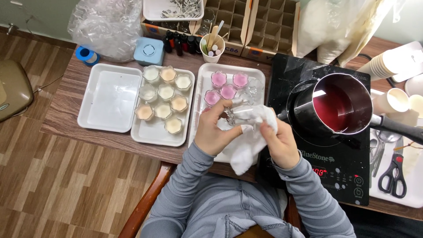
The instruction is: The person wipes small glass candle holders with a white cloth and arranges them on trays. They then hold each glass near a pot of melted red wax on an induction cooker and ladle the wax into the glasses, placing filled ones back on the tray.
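- Clear glass, a small fluted cup (235, 115), is sitting between both hands above the near part of the right-hand white tray (203, 83), just left of the black induction cooker (335, 163).
- Left hand (214, 130) is gripping the cup from the left, fingers clamped around its side.
- Right hand (278, 143) is closing on a white cloth (251, 136), pressing it against the cup's right side; the cloth is hanging down toward the near table edge.
- Four pink-filled glass cups (222, 86) are standing at the far end of that same tray, with an empty clear one (254, 88) just right of them.
- Cream and white filled cups (165, 99) are crowding the middle tray (152, 134), and a bare white tray (110, 97) is lying furthest left.
- Dark saucepan (337, 103) holding red liquid is resting on the cooker, handle pointing right.
- Black-handled scissors (393, 176) are lying at the right edge of the table.
- Paper cup of wooden sticks (212, 46) is standing far of the trays, near cardboard divider boxes (251, 22).
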